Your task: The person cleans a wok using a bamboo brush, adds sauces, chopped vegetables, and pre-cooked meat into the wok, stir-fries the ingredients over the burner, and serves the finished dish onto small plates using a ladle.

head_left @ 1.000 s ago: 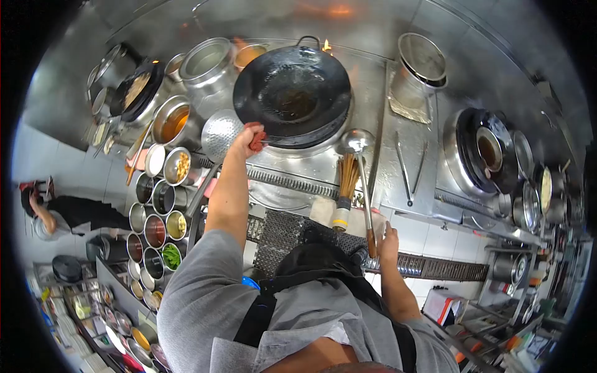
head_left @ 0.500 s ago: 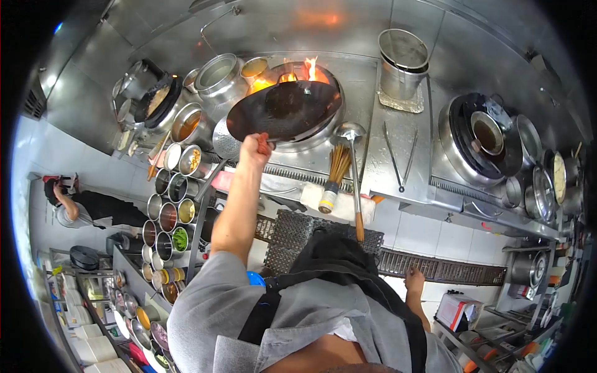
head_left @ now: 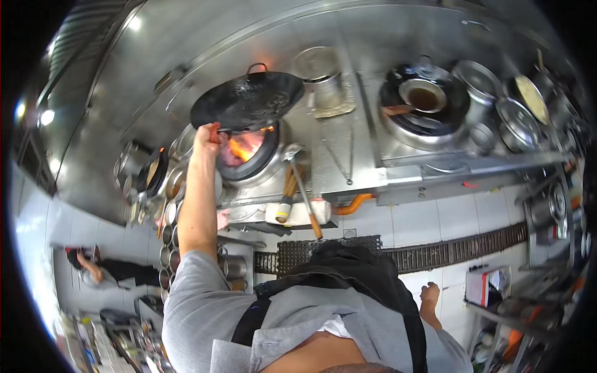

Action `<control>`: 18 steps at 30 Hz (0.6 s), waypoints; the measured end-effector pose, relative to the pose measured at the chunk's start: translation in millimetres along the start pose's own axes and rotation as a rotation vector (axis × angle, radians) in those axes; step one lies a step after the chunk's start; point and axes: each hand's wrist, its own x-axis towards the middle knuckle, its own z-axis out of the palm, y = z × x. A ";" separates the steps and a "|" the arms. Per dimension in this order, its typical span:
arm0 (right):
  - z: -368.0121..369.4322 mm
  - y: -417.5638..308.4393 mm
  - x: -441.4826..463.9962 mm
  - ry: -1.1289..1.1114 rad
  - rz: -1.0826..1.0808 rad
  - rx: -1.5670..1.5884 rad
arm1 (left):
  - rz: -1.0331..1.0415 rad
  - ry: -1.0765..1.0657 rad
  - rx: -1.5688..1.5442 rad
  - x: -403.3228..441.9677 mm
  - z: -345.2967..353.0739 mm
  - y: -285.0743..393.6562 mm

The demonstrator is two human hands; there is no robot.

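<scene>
My left hand [head_left: 207, 135] is closed around the near edge of a black wok [head_left: 249, 99], with a bit of red cloth in the grip. The wok is raised and tilted over the burner [head_left: 277, 149], where orange flames [head_left: 245, 148] show below it. A dark, glossy inner surface faces me. Down at my side on the right, my right hand [head_left: 429, 293] hangs with loosely curled fingers, nothing visible in it. A ladle [head_left: 301, 186] and a bamboo brush [head_left: 289, 191] lie at the stove's front, away from both hands.
Right of the burner stand a metal pot with a strainer [head_left: 324, 84] and tongs [head_left: 342, 158]. A second wok [head_left: 444, 99] holds a small pan of brown liquid [head_left: 424, 96]. Pots line the left side. Another person [head_left: 112, 273] is at far left. A drain grate [head_left: 460, 248] crosses the floor.
My left hand has lifted the wok up and away from the burner, uncovering the flames. My view has shifted to the right. The right hand still hangs at my side.
</scene>
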 end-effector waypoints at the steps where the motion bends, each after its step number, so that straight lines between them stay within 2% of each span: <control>1: -0.9 6.0 -4.3 0.015 0.031 0.024 | 0.082 -0.021 0.060 1.9 17.8 0.9; 3: 0.2 12.6 -5.7 0.034 0.063 0.047 | -0.022 -0.125 0.066 5.1 52.1 9.0; 6: 9.6 19.0 -15.4 0.052 0.108 0.146 | 0.097 -0.132 0.073 13.4 113.4 -2.3; 9: 5.7 22.5 -28.5 0.053 0.143 0.215 | 0.078 -0.227 0.193 9.7 181.9 -15.7; 12: -5.4 29.3 -51.0 0.097 0.157 0.249 | 0.146 -0.212 0.228 23.4 251.3 -31.8; 15: -26.3 30.9 -81.2 0.118 0.309 0.354 | 0.255 -0.154 0.232 67.8 326.3 -43.2; 16: -20.1 45.1 -88.3 0.154 0.310 0.382 | 0.297 -0.096 0.209 51.8 354.5 -47.9; 18: -27.5 51.5 -116.7 0.190 0.365 0.461 | 0.420 -0.069 0.366 30.9 395.6 -57.9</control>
